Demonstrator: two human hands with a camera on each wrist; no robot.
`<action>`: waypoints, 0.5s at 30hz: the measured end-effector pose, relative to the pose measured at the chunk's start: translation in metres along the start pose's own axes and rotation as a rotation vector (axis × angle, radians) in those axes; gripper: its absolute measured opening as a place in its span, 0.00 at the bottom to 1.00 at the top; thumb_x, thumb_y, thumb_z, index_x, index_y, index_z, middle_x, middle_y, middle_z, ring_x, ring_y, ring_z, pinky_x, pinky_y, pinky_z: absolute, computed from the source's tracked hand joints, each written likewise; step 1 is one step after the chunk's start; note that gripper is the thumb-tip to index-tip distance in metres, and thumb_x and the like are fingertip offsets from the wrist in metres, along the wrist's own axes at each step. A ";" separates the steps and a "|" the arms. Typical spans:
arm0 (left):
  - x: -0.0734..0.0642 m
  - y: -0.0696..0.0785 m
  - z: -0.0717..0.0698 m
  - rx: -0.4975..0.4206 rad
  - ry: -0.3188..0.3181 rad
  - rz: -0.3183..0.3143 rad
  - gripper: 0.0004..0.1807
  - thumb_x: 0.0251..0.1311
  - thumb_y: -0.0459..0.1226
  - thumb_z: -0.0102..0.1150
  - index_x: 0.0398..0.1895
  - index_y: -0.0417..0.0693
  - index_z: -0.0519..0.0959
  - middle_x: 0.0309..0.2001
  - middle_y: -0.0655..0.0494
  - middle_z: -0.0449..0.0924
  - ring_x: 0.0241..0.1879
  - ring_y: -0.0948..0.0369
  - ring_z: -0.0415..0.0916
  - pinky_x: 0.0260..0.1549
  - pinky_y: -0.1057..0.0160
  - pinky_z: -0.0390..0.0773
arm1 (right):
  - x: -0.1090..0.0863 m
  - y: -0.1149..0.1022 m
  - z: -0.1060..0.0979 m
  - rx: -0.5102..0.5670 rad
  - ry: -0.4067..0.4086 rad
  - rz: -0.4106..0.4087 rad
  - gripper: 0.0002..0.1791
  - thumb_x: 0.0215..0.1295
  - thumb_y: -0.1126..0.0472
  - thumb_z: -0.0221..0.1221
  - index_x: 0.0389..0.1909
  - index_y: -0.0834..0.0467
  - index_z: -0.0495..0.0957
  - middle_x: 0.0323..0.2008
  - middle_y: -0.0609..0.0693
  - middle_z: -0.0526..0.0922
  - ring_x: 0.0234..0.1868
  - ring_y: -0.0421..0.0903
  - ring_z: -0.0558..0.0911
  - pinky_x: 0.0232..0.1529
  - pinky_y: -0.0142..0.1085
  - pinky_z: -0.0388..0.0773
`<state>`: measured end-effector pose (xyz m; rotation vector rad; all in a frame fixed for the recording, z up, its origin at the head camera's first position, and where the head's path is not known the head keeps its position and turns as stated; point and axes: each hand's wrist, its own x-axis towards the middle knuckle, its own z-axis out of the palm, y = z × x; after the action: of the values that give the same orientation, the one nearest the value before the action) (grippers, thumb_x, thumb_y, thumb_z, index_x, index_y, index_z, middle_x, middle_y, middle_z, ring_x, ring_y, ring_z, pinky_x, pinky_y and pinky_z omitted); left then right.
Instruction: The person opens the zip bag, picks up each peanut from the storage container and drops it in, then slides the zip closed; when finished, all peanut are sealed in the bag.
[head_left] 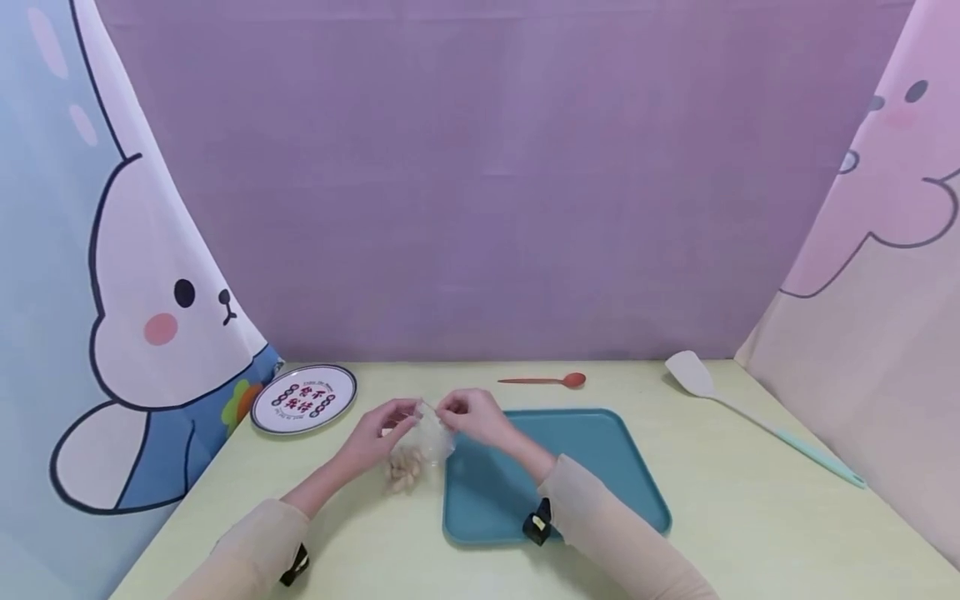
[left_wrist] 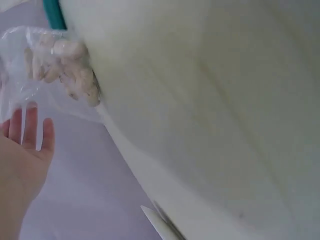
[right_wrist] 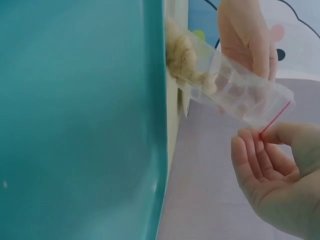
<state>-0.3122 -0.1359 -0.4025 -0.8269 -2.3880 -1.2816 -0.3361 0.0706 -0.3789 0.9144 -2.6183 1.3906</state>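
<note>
A clear zip bag with a red seal line stands on the table, to the left of the blue-green tray. Several peanuts in their shells lie in its bottom. My right hand pinches one top corner of the bag between thumb and forefinger, at the end of the red line, as the right wrist view shows. My left hand holds the opposite side of the bag's top. In the left wrist view its other fingers extend beside the plastic, and its thumb is out of sight.
The blue-green tray lies under my right forearm. A white plate with red characters is at the back left. A red-brown spoon rests behind the tray. A white spatula with a mint handle lies at the right.
</note>
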 end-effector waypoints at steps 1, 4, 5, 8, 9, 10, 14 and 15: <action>0.000 0.003 -0.001 -0.015 0.005 -0.013 0.13 0.62 0.29 0.54 0.49 0.32 0.75 0.42 0.40 0.82 0.40 0.54 0.80 0.41 0.64 0.79 | 0.000 0.001 0.000 -0.001 -0.001 -0.001 0.09 0.66 0.62 0.56 0.37 0.63 0.82 0.28 0.53 0.83 0.24 0.39 0.77 0.26 0.28 0.75; 0.002 0.006 -0.003 -0.075 0.021 -0.049 0.08 0.61 0.29 0.56 0.41 0.34 0.78 0.39 0.41 0.83 0.36 0.61 0.81 0.39 0.66 0.79 | -0.001 0.002 -0.001 -0.001 -0.007 -0.010 0.10 0.66 0.60 0.56 0.38 0.61 0.82 0.29 0.51 0.83 0.25 0.37 0.77 0.27 0.28 0.75; 0.003 0.006 -0.004 -0.098 0.024 -0.055 0.07 0.61 0.30 0.56 0.39 0.34 0.79 0.37 0.41 0.83 0.34 0.63 0.80 0.38 0.66 0.79 | -0.001 0.001 -0.002 0.000 -0.008 -0.017 0.10 0.66 0.59 0.56 0.39 0.60 0.82 0.30 0.51 0.84 0.26 0.37 0.77 0.27 0.29 0.75; 0.008 0.001 -0.005 -0.168 0.024 -0.092 0.06 0.62 0.32 0.55 0.37 0.35 0.79 0.35 0.42 0.82 0.31 0.67 0.79 0.36 0.66 0.80 | 0.000 0.001 -0.008 0.012 -0.011 -0.032 0.12 0.67 0.55 0.56 0.41 0.58 0.83 0.34 0.53 0.84 0.30 0.41 0.80 0.30 0.31 0.77; 0.010 -0.001 -0.005 -0.187 0.027 -0.105 0.07 0.63 0.33 0.55 0.37 0.36 0.79 0.33 0.43 0.82 0.31 0.68 0.79 0.35 0.66 0.80 | -0.001 0.001 -0.011 0.027 -0.015 -0.034 0.13 0.67 0.54 0.55 0.43 0.58 0.82 0.36 0.55 0.84 0.32 0.43 0.81 0.32 0.34 0.79; 0.011 -0.002 -0.006 -0.206 0.032 -0.115 0.08 0.63 0.34 0.55 0.38 0.36 0.78 0.32 0.44 0.82 0.30 0.68 0.78 0.34 0.66 0.80 | -0.002 0.002 -0.014 0.041 -0.016 -0.033 0.14 0.68 0.53 0.54 0.44 0.57 0.82 0.37 0.56 0.84 0.34 0.46 0.81 0.33 0.36 0.79; 0.016 -0.002 -0.009 -0.295 0.072 -0.166 0.12 0.64 0.38 0.55 0.41 0.34 0.77 0.34 0.38 0.80 0.29 0.67 0.79 0.31 0.66 0.81 | -0.007 0.005 -0.028 0.129 -0.035 -0.009 0.18 0.70 0.51 0.50 0.48 0.59 0.80 0.39 0.62 0.83 0.38 0.56 0.82 0.37 0.38 0.80; 0.017 0.000 -0.009 -0.326 0.085 -0.177 0.13 0.64 0.38 0.55 0.41 0.34 0.76 0.35 0.37 0.79 0.29 0.67 0.79 0.30 0.65 0.82 | -0.009 0.007 -0.032 0.152 -0.040 -0.005 0.18 0.70 0.52 0.50 0.48 0.59 0.80 0.39 0.63 0.83 0.39 0.58 0.81 0.37 0.38 0.80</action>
<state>-0.3259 -0.1380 -0.3889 -0.6385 -2.2593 -1.7726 -0.3394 0.1022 -0.3676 0.9737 -2.5646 1.6052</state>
